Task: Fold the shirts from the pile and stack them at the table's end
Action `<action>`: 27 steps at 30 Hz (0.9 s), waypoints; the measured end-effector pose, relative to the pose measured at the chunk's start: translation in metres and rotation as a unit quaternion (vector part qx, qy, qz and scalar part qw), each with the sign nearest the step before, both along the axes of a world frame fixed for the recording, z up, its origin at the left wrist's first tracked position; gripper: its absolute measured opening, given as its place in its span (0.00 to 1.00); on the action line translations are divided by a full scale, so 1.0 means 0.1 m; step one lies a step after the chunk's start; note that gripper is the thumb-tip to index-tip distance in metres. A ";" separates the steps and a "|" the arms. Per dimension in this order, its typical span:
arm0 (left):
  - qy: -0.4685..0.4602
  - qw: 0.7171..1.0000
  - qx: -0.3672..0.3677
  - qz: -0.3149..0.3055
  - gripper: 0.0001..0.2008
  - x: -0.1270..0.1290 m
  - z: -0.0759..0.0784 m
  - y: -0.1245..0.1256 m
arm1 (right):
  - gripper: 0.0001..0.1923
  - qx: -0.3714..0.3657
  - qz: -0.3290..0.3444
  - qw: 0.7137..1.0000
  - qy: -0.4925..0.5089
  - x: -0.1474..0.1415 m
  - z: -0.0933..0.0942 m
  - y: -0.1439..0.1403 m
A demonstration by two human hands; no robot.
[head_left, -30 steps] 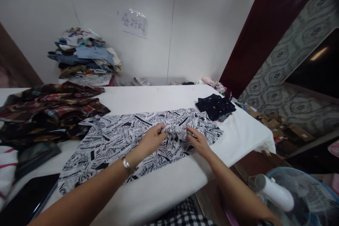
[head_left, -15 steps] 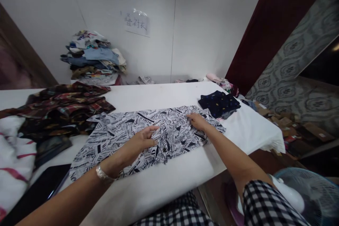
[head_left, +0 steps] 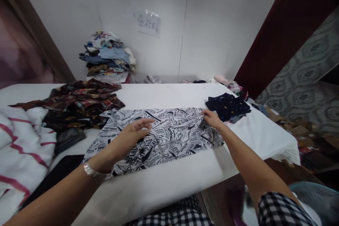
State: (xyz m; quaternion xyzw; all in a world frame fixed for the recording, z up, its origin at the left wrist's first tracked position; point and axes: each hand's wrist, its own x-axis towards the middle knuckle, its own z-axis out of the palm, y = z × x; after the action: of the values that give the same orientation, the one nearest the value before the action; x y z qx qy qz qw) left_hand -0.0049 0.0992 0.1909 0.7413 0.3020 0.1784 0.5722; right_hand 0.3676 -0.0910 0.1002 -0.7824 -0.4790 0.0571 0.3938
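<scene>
**Newsprint shirt laid crosswise**

Black-and-white newsprint-pattern cloth shirt (head_left: 164, 136) spread flat on white padded table (head_left: 164, 183), long axis left to right — "WORLD" legible in print. Left hand (head_left: 134, 134) resting on it, fingers loosely spread; right hand (head_left: 212, 118) pinching its far right edge. Bare table nearer than shirt.

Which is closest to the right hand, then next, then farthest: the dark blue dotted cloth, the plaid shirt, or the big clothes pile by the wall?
From the right hand:
1. Dark blue dotted cloth, just to its right.
2. Plaid shirt, across the table, left.
3. Clothes pile, back by the wall.
</scene>
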 end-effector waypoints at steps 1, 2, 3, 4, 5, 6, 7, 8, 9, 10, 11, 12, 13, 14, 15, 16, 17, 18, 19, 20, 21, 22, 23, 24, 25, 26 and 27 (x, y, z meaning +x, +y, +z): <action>-0.018 0.999 -0.027 0.003 0.22 0.01 0.03 0.07 | 0.13 0.005 -0.003 1.000 -0.001 0.02 0.03 0.03; -0.035 0.998 -0.057 0.010 0.22 0.02 0.04 0.16 | 0.13 0.008 -0.008 1.000 -0.004 0.04 0.05 0.09; -0.052 0.994 -0.088 0.022 0.21 0.05 0.04 0.27 | 0.14 0.008 -0.016 1.000 -0.013 0.06 0.08 0.16; -0.068 0.990 -0.121 0.041 0.21 0.08 0.02 0.39 | 0.14 0.003 -0.027 0.999 -0.025 0.08 0.10 0.25; -0.075 0.983 -0.150 0.068 0.20 0.11 -0.02 0.51 | 0.15 -0.005 -0.042 0.998 -0.042 0.09 0.11 0.35; -0.061 0.978 -0.170 0.103 0.17 0.14 -0.08 0.64 | 0.16 -0.014 -0.057 0.996 -0.060 0.10 0.11 0.45; -0.031 0.973 -0.176 0.147 0.13 0.16 -0.15 0.75 | 0.17 -0.024 -0.071 0.994 -0.079 0.11 0.10 0.55; 0.008 0.967 -0.168 0.190 0.09 0.17 -0.23 0.84 | 0.18 -0.034 -0.081 0.992 -0.094 0.10 0.07 0.63; 0.049 0.961 -0.149 0.227 0.07 0.17 -0.31 0.92 | 0.20 -0.043 -0.086 0.990 -0.107 0.09 0.04 0.70; 0.085 0.955 -0.123 0.255 0.07 0.16 -0.39 0.98 | 0.20 -0.051 -0.086 0.988 -0.119 0.07 0.00 0.74; 0.106 0.951 -0.098 0.272 0.09 0.13 -0.45 1.01 | 0.20 -0.058 -0.078 0.987 -0.130 0.04 -0.04 0.75; 0.111 0.951 -0.076 0.280 0.10 0.10 -0.50 1.03 | 0.20 -0.064 -0.064 0.986 -0.140 0.01 -0.08 0.75; 0.106 0.952 -0.060 0.282 0.11 0.07 -0.54 1.03 | 0.19 -0.068 -0.044 0.985 -0.150 -0.02 -0.12 0.73; 0.101 0.955 -0.030 0.276 0.13 0.03 -0.57 1.01 | 0.18 -0.068 -0.021 0.984 -0.161 -0.06 -0.16 0.70; 0.098 0.961 0.023 0.257 0.16 0.01 -0.60 0.98 | 0.18 -0.064 0.002 0.983 -0.171 -0.10 -0.19 0.67; 0.101 0.964 0.097 0.225 0.19 -0.01 -0.63 0.94 | 0.17 -0.058 0.023 0.982 -0.180 -0.14 -0.22 0.63; 0.112 0.960 0.184 0.178 0.23 -0.02 -0.66 0.88 | 0.16 -0.050 0.041 0.981 -0.184 -0.19 -0.24 0.59; 0.133 0.945 0.273 0.122 0.26 -0.03 -0.69 0.83 | 0.16 -0.043 0.055 0.981 -0.183 -0.23 -0.25 0.56; 0.161 0.920 0.351 0.067 0.28 -0.03 -0.73 0.77 | 0.15 -0.042 0.068 0.981 -0.176 -0.27 -0.27 0.54; 0.192 0.892 0.408 0.023 0.28 -0.02 -0.77 0.72 | 0.15 -0.045 0.077 0.983 -0.163 -0.32 -0.28 0.52; 0.221 0.871 0.439 -0.006 0.25 -0.01 -0.80 0.68 | 0.15 -0.050 0.084 0.984 -0.147 -0.35 -0.30 0.50; 0.246 0.856 0.454 -0.025 0.21 0.01 -0.82 0.66 | 0.15 -0.055 0.089 0.986 -0.128 -0.39 -0.31 0.48; 0.264 0.847 0.461 -0.034 0.15 0.02 -0.82 0.65 | 0.16 -0.057 0.092 0.988 -0.110 -0.41 -0.32 0.46; 0.273 0.844 0.459 -0.036 0.11 0.04 -0.81 0.66 | 0.17 -0.057 0.093 0.990 -0.094 -0.43 -0.33 0.44; 0.277 0.850 0.447 -0.030 0.10 0.06 -0.77 0.68 | 0.17 -0.054 0.096 0.991 -0.081 -0.43 -0.34 0.42; 0.276 0.862 0.424 -0.020 0.11 0.08 -0.72 0.72 | 0.18 -0.051 0.100 0.991 -0.072 -0.43 -0.36 0.39; 0.271 0.878 0.394 -0.002 0.11 0.11 -0.66 0.76 | 0.19 -0.049 0.106 0.991 -0.066 -0.42 -0.37 0.37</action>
State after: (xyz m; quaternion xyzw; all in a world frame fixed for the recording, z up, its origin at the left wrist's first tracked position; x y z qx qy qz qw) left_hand 0.0059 0.1752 0.1251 0.9255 0.3483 0.0742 0.1288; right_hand 0.3258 -0.0541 0.0631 -0.7475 -0.5813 0.0701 0.3138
